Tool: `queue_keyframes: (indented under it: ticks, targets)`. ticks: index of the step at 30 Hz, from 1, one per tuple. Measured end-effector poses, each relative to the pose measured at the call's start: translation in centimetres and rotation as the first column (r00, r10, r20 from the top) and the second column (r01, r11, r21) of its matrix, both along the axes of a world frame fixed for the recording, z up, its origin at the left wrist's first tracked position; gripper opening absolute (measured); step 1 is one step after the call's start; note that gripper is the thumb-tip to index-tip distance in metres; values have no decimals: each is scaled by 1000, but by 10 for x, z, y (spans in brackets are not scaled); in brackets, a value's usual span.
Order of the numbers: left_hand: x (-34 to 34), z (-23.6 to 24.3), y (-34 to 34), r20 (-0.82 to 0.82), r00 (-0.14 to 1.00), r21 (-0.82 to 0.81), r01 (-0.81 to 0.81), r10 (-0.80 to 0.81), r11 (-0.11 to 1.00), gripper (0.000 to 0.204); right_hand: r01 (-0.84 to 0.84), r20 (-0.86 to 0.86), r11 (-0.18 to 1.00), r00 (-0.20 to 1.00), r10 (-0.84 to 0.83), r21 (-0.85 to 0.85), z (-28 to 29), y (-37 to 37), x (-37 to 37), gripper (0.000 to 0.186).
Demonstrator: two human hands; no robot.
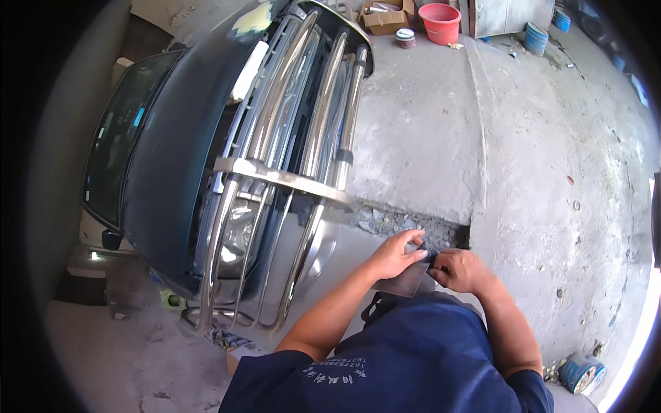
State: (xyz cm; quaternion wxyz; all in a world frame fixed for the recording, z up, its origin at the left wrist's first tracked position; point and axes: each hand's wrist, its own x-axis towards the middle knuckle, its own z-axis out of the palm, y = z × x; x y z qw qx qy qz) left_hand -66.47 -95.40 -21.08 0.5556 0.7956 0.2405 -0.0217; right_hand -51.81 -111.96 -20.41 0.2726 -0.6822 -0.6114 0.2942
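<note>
Both hands meet in front of the person's chest over a small dark grey sheet (407,281), flat and thin, most likely abrasive paper. The left hand (394,256) lies on its upper edge with the fingers (412,239) spread and partly extended, thumb pressing toward the sheet; the right hand (460,270) has its fingers curled and pinched on the sheet's right edge. The sheet looks light and limp enough to fold (it probably creases rather than snaps), with a gritty face that should not slip, so the edges, where both hands already have it, are the sensible place to hold. Below is a rough, stained grey concrete floor (537,172) with a broken, rubble-filled gap (413,224) just beyond the hands. To the left stands a dark car (172,138) fronted by a polished steel bull bar (289,179); a red plastic bucket (439,22), a cardboard box (385,19) and round tins sit far off.
</note>
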Motion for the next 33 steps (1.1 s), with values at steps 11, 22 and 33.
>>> queue_keyframes:
  ticks: [11,22,33]
  targets:
    - [176,8,102,88,996,27,8,-10,1000,22,207,-97,978,974,-203,33,4,97,162,21]
    - [390,4,199,34,972,9,-234,233,972,18,107,-250,994,963,-99,16,-9,226,395,19]
    - [507,1,321,78,903,-74,-418,423,905,19,1,-277,998,961,-17,-58,12,375,536,20]
